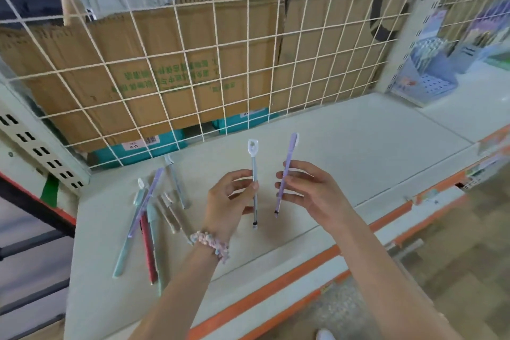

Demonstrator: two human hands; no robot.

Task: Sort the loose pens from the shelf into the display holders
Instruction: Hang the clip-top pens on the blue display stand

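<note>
**A pen in each hand, above the shelf**

Head view: your left hand [230,199] pinches a grey pen [254,185] between thumb and fingertips, holding it nearly upright, white cap up and dark tip down. Your right hand [306,190] grips a purple pen [285,176] the same way, fingers curled round its middle, cap leaning a touch to the right. The two pens stand side by side, close but apart, both clear of the shelf [345,152].

On your left wrist, a beaded bracelet [211,244].

Down on the shelf to the left lies the loose pile [150,218]: a red pen [147,251], teal ones, a purple one and a couple of clear ones, crossing and touching each other.

Behind the shelf runs a white wire grid [193,63] with cardboard [154,44] stacked beyond it. The display holders [430,74] sit far off at the upper right, on the next shelf section, some pens already standing in them; that corner is blurred.
</note>
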